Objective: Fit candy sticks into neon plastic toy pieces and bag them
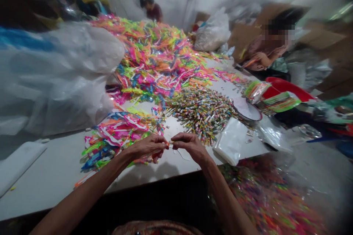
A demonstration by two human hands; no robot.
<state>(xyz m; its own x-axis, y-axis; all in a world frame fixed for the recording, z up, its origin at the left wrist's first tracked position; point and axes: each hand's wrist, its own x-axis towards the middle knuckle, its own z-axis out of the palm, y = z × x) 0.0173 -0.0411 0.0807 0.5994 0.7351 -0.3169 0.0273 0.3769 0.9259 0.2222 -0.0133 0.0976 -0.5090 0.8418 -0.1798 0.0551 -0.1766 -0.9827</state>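
Observation:
Over the table's front part, my left hand (151,146) is closed in a pinch on a small orange-red piece (167,144). My right hand (190,146) pinches a small pale yellowish piece (171,142) right beside it, fingertips almost meeting. Whether the two pieces are joined is too small to tell. Behind and left of my left hand lies a small heap of colourful plastic strips (118,130). Just beyond my right hand spreads a pile of small patterned cylinders (204,110). A thin white strand (182,155) lies on the table below my fingers.
A large mound of colourful strips (154,55) covers the table's back. Big translucent bags (68,77) bulge at left. Clear plastic bags (231,141), a round dish (246,109) and a red basin (289,87) are at right. Two people (154,10) sit farther off.

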